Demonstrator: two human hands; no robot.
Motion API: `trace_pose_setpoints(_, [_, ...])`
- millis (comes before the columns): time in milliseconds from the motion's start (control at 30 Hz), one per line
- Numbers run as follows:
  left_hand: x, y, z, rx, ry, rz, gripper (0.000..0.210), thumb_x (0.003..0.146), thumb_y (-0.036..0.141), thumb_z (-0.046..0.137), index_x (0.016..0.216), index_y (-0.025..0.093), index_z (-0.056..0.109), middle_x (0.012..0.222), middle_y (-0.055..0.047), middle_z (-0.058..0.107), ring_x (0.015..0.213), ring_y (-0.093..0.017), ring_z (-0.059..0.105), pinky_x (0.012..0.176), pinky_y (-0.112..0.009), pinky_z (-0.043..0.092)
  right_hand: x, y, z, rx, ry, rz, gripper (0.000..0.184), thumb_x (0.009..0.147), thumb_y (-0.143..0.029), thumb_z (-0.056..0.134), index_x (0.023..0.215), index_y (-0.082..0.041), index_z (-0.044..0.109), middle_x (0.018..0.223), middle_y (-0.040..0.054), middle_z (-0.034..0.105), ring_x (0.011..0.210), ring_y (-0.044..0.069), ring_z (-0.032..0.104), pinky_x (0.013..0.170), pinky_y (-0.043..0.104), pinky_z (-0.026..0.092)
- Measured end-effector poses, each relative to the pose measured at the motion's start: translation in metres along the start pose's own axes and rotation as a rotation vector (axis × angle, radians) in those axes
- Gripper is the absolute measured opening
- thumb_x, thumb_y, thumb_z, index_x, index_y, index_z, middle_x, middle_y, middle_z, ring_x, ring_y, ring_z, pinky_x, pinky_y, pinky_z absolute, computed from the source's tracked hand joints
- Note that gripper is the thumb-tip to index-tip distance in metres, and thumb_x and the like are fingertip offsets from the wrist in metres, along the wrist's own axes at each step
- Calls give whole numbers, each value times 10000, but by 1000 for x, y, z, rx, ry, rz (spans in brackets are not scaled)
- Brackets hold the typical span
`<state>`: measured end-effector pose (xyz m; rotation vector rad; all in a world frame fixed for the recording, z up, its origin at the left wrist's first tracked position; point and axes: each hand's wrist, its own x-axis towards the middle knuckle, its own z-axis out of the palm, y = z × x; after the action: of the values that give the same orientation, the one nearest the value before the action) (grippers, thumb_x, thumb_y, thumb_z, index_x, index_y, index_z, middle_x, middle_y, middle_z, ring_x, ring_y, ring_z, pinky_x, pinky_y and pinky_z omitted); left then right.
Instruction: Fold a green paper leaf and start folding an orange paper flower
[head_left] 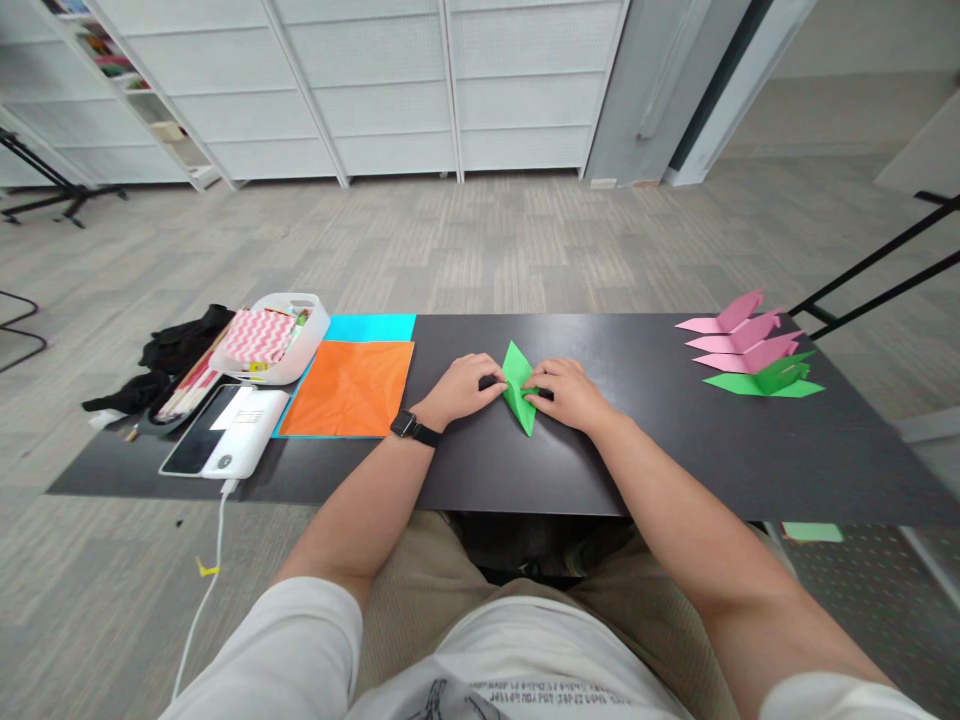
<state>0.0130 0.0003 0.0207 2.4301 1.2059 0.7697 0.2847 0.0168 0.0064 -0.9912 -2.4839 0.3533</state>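
Observation:
A folded piece of green paper (517,388), long and pointed at both ends, lies on the dark table between my two hands. My left hand (471,386), with a black watch (414,428) on its wrist, pinches the paper's left side. From the other side, the fingers of my right hand (566,392) are closed on its right edge. Both hands rest low at the tabletop. The fingertips partly cover the middle of the paper.
Orange paper (349,390) lies over blue paper (373,327) to the left. Beyond stand a white basket (319,325), a white device (255,435) with a cable, and black cloth (184,340). Folded pink birds (739,312) and a green bird (772,380) sit at the right.

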Motion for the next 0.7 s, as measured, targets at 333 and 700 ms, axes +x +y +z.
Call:
trace_pose_setpoints(333, [4, 13, 12, 116, -16, -161, 75, 992, 304, 695, 960, 236, 704, 1014, -38, 744, 996, -248, 658, 986, -441, 477, 1, -4, -1, -5, -26, 14, 127, 962, -281, 745, 1069, -299, 812, 1097, 56, 742, 1068, 264, 649, 994, 445, 394])
trace_pose_setpoints(700, [5, 23, 21, 217, 21, -218, 46, 979, 293, 705, 982, 246, 707, 1026, -43, 737, 1024, -267, 647, 1050, -494, 443, 1, -3, 2, -50, -20, 33, 123, 969, -306, 747, 1085, -284, 781, 1092, 53, 740, 1063, 269, 647, 966, 435, 396])
